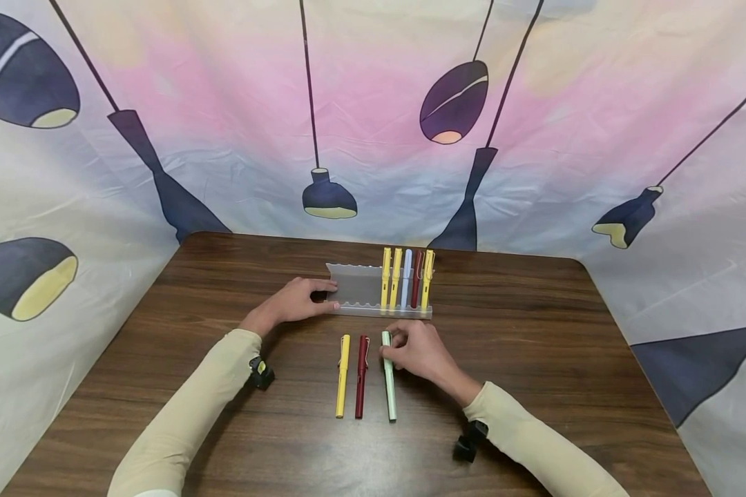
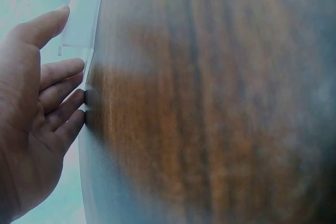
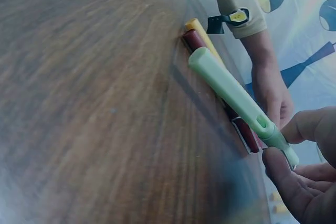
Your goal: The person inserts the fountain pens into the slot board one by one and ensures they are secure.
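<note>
No readable brand, label or writing on any pen or on the rack. Clear plastic pen rack (image 1: 357,284) standing toward the far side of the wooden tabletop (image 1: 534,359), scalloped along its edges, holding five pens at its right end: yellow pen in the rack (image 1: 385,277), second yellow pen (image 1: 396,278), pale blue pen (image 1: 406,279), dark red pen in the rack (image 1: 416,279) and yellow pen at the end (image 1: 427,279), lying side by side; left slots unfilled. Left hand (image 1: 295,301) resting at the rack's left end, fingers (image 2: 62,72) straight and relaxed, tips touching the clear plastic edge. Three loose pens lying parallel on the tabletop just in front of the rack: yellow pen (image 1: 343,376), dark red pen (image 1: 361,377) and mint green pen (image 1: 388,376). Right hand (image 1: 419,352) at the far end of the mint green pen, thumb and fingertips (image 3: 281,169) pinching it near the clip, pen angled slightly up off the wood in the right wrist view. Patterned cloth backdrop (image 1: 373,124) with lamp shapes behind and beside the tabletop.
</note>
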Action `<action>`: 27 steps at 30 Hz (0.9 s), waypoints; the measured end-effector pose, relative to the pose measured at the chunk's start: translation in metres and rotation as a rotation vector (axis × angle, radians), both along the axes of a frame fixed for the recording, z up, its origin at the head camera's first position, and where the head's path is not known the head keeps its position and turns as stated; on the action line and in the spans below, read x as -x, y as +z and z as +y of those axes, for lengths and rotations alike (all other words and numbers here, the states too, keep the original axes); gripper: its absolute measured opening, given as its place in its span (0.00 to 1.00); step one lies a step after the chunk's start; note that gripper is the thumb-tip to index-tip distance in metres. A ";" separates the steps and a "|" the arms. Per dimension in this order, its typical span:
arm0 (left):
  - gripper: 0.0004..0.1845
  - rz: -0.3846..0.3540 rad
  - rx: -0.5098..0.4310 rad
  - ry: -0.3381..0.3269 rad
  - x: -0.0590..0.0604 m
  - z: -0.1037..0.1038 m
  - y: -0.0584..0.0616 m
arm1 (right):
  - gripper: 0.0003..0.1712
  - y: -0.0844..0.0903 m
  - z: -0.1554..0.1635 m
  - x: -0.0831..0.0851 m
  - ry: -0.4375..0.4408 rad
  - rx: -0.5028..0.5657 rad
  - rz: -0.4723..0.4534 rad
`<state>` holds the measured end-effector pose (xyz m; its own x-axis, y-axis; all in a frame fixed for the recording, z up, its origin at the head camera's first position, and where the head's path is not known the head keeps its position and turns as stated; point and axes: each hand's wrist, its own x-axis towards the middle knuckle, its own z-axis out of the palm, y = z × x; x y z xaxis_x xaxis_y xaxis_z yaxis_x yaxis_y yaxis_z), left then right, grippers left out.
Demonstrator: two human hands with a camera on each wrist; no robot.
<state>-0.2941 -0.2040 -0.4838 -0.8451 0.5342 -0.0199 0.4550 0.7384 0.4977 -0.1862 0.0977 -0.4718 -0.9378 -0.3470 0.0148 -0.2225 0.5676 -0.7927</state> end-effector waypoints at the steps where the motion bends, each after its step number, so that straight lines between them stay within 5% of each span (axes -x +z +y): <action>1: 0.36 0.001 0.000 -0.001 0.000 0.000 0.000 | 0.20 0.001 0.000 0.000 0.000 0.001 -0.001; 12: 0.35 0.005 -0.002 -0.008 0.000 0.000 0.001 | 0.23 0.014 0.001 0.008 -0.022 0.035 -0.026; 27: 0.33 0.031 -0.016 -0.024 -0.001 0.000 0.001 | 0.22 0.034 0.001 0.021 -0.042 0.036 0.161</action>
<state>-0.2936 -0.2042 -0.4830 -0.8323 0.5541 0.0146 0.4875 0.7193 0.4950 -0.2075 0.0987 -0.4381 -0.9360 -0.3039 0.1775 -0.3247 0.5512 -0.7686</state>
